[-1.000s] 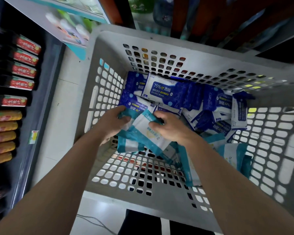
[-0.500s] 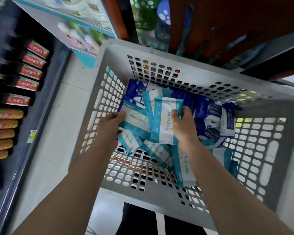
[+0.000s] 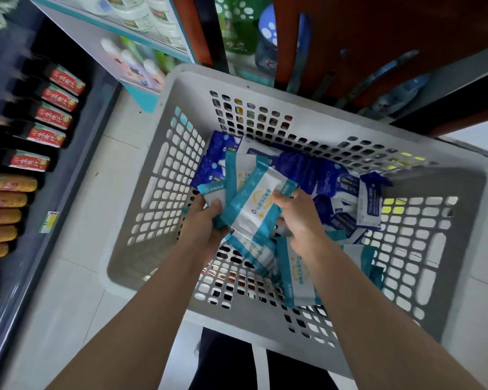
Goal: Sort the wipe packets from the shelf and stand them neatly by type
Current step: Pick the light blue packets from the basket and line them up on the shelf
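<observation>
Down below, in the head view, a grey basket (image 3: 265, 88) with holes in its walls is seen from above. Both bare arms are reached into it. A small bunch of teal and white packets (image 3: 237, 175) is held up over the middle of the basket, spread like a fan. The bunch is held from below by the left hand (image 3: 206, 226): its grip is curled round the lower ends, with the thumb laid on top. The front packet (image 3: 255, 205) is tilted and is pinched at its right edge by the right hand (image 3: 299, 218), in a narrow grip on this one packet. More teal packets (image 3: 296, 277) are seen lying flat on the basket floor under the right wrist. Dark blue packets (image 3: 302, 167) are heaped along the far wall, and one blue and white packet (image 3: 369, 201) is stood on end near the right wall. Bottles with red labels (image 3: 51, 114) are lined up on a dark shelf to the left.
</observation>
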Available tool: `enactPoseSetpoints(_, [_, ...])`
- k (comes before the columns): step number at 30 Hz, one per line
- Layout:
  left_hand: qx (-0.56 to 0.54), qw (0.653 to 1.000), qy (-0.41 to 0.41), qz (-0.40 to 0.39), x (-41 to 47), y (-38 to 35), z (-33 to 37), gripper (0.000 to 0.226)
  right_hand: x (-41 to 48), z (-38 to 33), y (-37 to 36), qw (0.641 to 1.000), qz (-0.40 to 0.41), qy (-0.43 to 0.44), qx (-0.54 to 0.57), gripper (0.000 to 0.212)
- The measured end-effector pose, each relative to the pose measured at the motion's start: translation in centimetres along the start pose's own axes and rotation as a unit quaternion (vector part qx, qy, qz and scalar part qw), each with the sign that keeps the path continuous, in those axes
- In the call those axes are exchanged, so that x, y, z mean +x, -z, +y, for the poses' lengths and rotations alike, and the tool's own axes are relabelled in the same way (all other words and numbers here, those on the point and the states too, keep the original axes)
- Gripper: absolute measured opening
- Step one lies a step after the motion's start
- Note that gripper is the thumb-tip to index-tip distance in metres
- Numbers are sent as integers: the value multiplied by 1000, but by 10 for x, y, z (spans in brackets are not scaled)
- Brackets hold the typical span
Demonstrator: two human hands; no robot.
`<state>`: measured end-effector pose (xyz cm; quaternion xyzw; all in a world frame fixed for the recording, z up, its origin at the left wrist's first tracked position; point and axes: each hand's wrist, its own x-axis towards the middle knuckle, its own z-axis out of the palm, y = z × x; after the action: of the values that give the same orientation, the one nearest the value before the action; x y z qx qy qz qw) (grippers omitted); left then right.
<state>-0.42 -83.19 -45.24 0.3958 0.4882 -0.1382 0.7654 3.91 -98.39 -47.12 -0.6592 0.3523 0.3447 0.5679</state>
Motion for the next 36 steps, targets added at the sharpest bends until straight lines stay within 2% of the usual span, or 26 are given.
enactPoseSetpoints(2, [15,1000,-13,-9,-1,-2,-3,22,-2,2,0,1000,-9,4,-12,47])
enactPoseSetpoints(5, [60,998,-31,10,0,1,0,25,-2,6,3,999,-35,6,-15,12])
enactPoseSetpoints(8, [71,996,-45,38,2,5,6,22,-2,8,5,999,-38,22,-25,2])
enactPoseSetpoints(11, [106,991,-77,31,2,9,12,19,-8,6,3,985,-19,117,-126,11])
enactPoseSetpoints(14, [207,972,-112,27,2,13,19,20,-12,2,2,934,-16,280,-220,16])
enactPoseSetpoints(16, [271,954,-125,15,2,13,24,26,-12,-4,2,911,-39,322,-256,16])
enactPoseSetpoints(19, [262,958,-120,-6,2,12,28,23,-12,-15,2,934,-82,271,-220,16])
enactPoseSetpoints(21, [199,975,-96,-13,2,10,29,10,-10,-20,2,959,-53,228,-162,15])
enactPoseSetpoints(24, [85,995,-55,-26,5,10,27,21,-9,-19,-2,985,-10,156,-72,8])
enactPoseSetpoints(26, [100,992,-57,-43,4,8,26,28,-8,-18,-4,994,-8,106,-19,6])
enactPoseSetpoints(28, [130,988,-82,-30,2,4,27,18,-7,-19,-5,996,-16,85,5,6])
enactPoseSetpoints(30, [194,969,-151,15,-2,-1,33,13,-3,-19,-5,995,0,94,-15,5])
enactPoseSetpoints(33, [367,873,-312,68,-3,-2,44,15,4,-14,-6,977,60,149,-138,7])
enactPoseSetpoints(36, [441,808,-382,81,-2,-1,52,31,9,-2,-18,938,3,173,-301,7])
